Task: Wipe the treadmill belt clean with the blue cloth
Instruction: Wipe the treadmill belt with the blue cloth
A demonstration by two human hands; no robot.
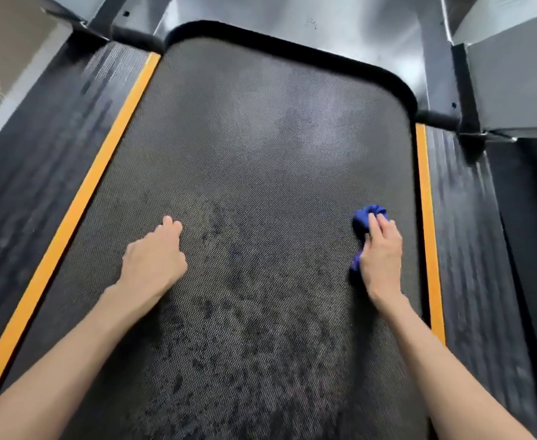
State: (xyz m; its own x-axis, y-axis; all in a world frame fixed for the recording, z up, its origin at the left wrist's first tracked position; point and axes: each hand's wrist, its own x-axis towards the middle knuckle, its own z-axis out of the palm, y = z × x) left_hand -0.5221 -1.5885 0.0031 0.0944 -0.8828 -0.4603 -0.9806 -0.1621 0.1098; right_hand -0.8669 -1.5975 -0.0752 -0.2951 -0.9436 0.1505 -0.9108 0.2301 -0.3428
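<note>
Right: right hand (381, 255) grips the bunched blue cloth (366, 217) against the treadmill belt (260, 154), beside the orange stripe (428, 223). Left hand (156, 252) rests empty, fingers loosely bent.

Workout space, most likely a gym, textured black treadmill belt (260, 147), orange strips (79, 198), ribbed side rails (35, 173), grey metal housing (340, 33)

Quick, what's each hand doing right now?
Left hand: holds nothing, fingers loosely bent, resting on the treadmill belt.
Right hand: grips the blue cloth on the belt.
</note>
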